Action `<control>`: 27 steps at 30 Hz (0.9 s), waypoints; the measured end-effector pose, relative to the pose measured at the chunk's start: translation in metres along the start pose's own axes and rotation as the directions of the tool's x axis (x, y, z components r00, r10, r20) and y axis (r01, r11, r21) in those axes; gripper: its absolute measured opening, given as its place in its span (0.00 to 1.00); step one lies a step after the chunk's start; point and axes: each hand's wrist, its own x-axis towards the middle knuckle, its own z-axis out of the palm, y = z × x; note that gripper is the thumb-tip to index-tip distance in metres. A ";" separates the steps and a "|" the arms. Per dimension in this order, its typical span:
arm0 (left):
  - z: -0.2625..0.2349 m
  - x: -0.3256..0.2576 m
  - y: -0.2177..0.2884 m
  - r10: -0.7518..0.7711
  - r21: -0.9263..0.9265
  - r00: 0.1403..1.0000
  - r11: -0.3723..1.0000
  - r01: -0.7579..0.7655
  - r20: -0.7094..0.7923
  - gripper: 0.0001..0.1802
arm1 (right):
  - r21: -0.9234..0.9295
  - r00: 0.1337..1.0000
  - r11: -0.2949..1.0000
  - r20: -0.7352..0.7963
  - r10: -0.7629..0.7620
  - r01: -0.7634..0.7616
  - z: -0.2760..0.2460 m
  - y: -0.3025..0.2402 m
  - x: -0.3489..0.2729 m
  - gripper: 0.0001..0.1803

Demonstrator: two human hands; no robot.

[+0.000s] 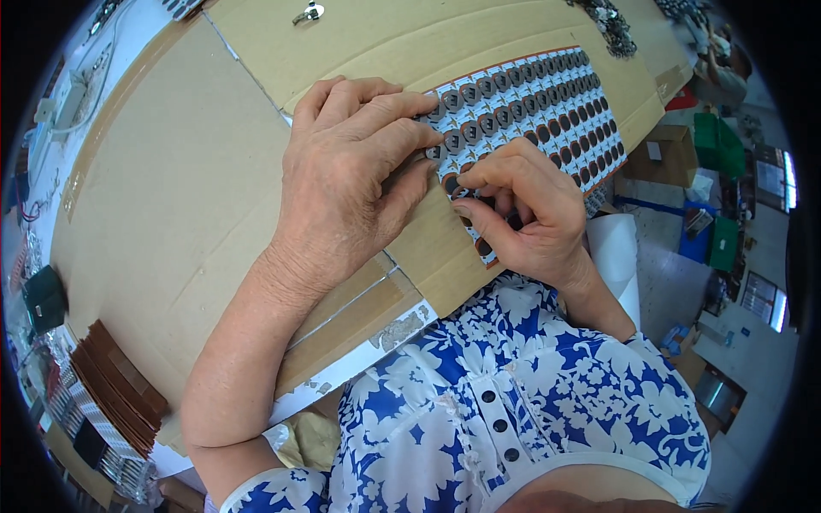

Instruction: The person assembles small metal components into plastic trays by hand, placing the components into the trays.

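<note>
A long card sheet (547,103) with rows of small dark round pieces lies on a cardboard-covered table (188,171). My left hand (351,171) rests flat on the near end of the sheet, fingers spread over it and pressing it down. My right hand (522,214) is beside it, thumb and fingers pinched on one small dark piece at the sheet's near edge. The piece itself is mostly hidden by my fingers.
A stack of brown card sheets (115,393) sits at the table's near left edge. A small metal clip (308,12) lies at the far side, and a heap of dark pieces (609,26) at the far right. Boxes and green crates (717,145) stand on the floor to the right.
</note>
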 end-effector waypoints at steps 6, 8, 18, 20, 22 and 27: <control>0.002 0.001 -0.002 0.012 0.009 1.000 1.000 -0.012 -0.001 0.17 | -0.020 0.999 0.999 0.009 -0.032 0.032 0.001 0.004 0.002 0.15; 0.003 0.000 -0.003 0.034 0.017 0.999 0.999 -0.034 -0.039 0.14 | -0.009 0.999 1.000 0.034 -0.002 0.002 0.000 0.001 0.004 0.15; -0.003 0.002 0.003 0.021 0.006 1.000 1.000 -0.022 0.006 0.15 | -0.010 0.994 0.999 0.096 0.045 -0.044 -0.004 -0.003 0.006 0.13; -0.003 0.002 0.003 0.020 0.000 1.000 1.000 -0.020 0.011 0.16 | -0.053 1.000 0.999 0.021 0.000 0.001 -0.003 -0.003 -0.001 0.14; -0.002 0.002 0.004 0.029 0.008 0.999 1.000 -0.030 0.022 0.16 | 0.034 0.999 0.999 -0.033 0.030 -0.028 -0.005 -0.005 -0.007 0.15; -0.004 0.004 0.008 0.027 0.015 0.999 0.999 -0.028 0.044 0.16 | 0.179 0.990 0.983 -0.125 0.062 -0.039 -0.013 0.002 -0.011 0.16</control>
